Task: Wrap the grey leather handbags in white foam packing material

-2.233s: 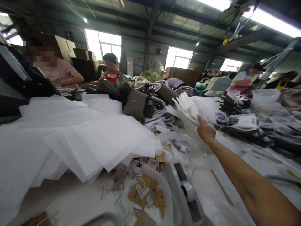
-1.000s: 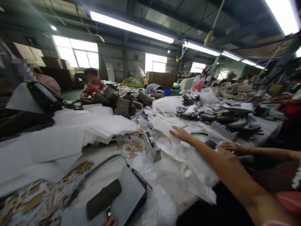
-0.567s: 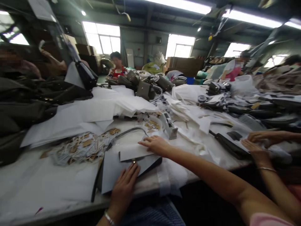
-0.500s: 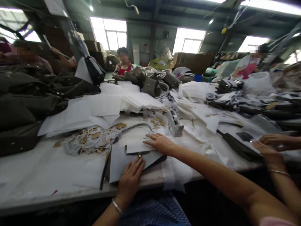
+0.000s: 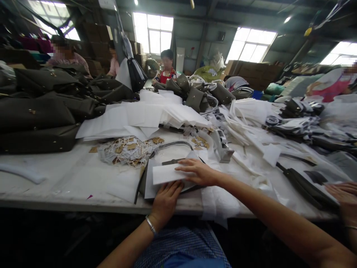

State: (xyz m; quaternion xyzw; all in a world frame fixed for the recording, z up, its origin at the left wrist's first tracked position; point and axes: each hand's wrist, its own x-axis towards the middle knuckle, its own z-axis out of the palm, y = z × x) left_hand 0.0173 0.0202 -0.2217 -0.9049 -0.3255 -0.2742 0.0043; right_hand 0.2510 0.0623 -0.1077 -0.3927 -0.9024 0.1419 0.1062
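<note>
A dark handbag (image 5: 141,183) lies at the table's front edge, its long handle (image 5: 178,143) looping away from me. White sheet material (image 5: 150,188) covers most of its face, with a smaller white sheet (image 5: 164,174) across the middle. My left hand (image 5: 167,199), wearing a silver bangle, lies flat on the bag's lower part, fingertips at the lower edge of that smaller sheet. From the right, my right hand (image 5: 198,172) rests on the smaller sheet with fingers stretched out. The bag's clasp is hidden.
Tangled string tags (image 5: 125,150) lie behind the bag to the left, near a grey tape dispenser (image 5: 222,147). White sheets (image 5: 131,117) and dark bags (image 5: 36,115) are piled beyond. At right, a co-worker's hand (image 5: 344,195) is beside another dark bag (image 5: 304,186).
The smaller white sheet has come down over the bag's clasp, and my right hand has moved with it toward my left hand. The camera view has turned left.
</note>
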